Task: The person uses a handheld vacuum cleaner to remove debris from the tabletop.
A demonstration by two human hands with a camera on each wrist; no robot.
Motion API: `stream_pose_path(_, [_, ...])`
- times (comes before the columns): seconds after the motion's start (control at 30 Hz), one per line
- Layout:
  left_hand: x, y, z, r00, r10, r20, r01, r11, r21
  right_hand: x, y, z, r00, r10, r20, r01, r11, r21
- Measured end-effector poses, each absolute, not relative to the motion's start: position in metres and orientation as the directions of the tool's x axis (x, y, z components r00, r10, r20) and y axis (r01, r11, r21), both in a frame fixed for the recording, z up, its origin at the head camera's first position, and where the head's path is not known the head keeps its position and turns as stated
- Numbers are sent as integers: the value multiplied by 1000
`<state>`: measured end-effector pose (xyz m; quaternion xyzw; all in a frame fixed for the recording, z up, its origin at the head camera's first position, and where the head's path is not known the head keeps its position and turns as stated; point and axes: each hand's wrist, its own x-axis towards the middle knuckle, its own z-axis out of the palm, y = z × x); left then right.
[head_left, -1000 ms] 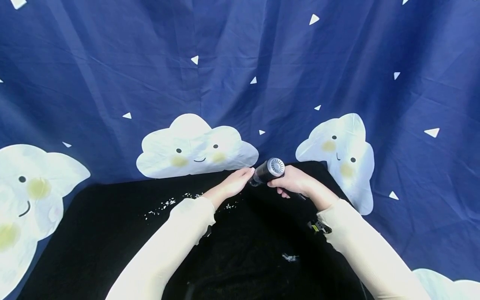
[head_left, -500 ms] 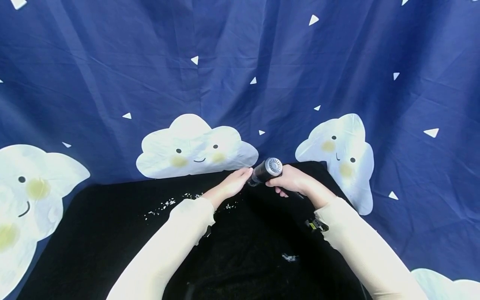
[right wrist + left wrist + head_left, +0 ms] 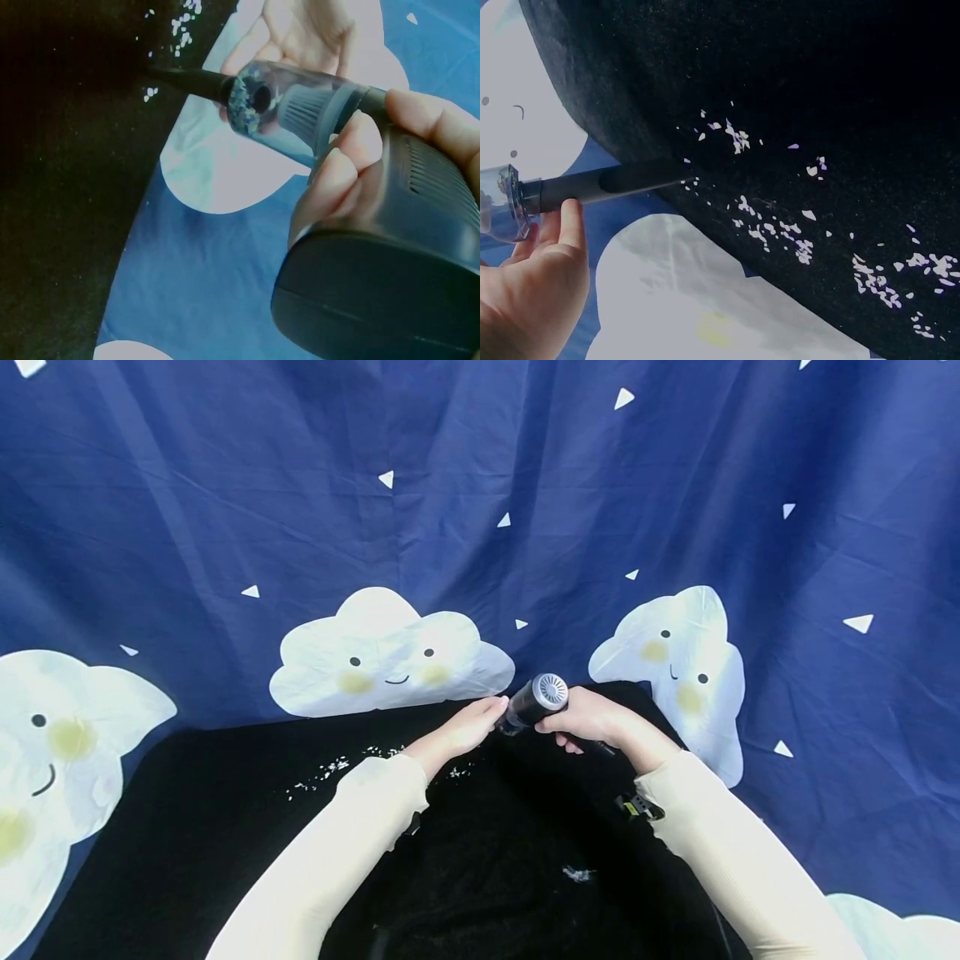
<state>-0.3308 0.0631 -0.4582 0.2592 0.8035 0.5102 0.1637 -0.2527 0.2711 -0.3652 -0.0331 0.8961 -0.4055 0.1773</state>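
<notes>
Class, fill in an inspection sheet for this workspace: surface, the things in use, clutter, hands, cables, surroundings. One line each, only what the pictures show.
Surface: black cloth over the work area, dotted with scraps.
Things in use: handheld vacuum with a clear dust chamber and a slim black nozzle whose tip is at the cloth's edge near the scraps.
Clutter: white scraps scattered near the far edge; one more small white clump nearer the person.
Hands: right hand grips the vacuum body; left hand lies beside the nozzle with fingers straight, touching it.
Cables: nothing seen.
Surroundings: blue sheet printed with smiling clouds and white triangles.
</notes>
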Motion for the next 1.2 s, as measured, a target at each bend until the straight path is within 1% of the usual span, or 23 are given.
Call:
stream_pose_path(0.17, [-332,60,-459,-831,557,6,255,371,893,-255,268,-369,-935,-208,-288,82,661,-746])
stream_pose_path(0.33, [-331,60,-459,-817,577,1,257,362,896,-255,268,-368,-929,-213,-304,91,665,-742])
stream_pose_path(0.6, [-327,64,-457,-800,600,-18,217,317,923,-252,274,-362,-924,-232,-305,76,668,-740])
stream_pose_path(0.77, [-331,62,-457,-813,583,-3,241,340,909,-254,270,-364,-937,-205,-283,68,686,-724])
stream_pose_path(1.0, [-338,53,-458,-849,529,10,260,401,878,-262,259,-372,-953,-162,-254,76,688,-722])
stream_pose_path(1.2, [-341,49,-460,-852,523,11,260,405,877,-267,253,-378,-957,-134,-256,95,692,-716])
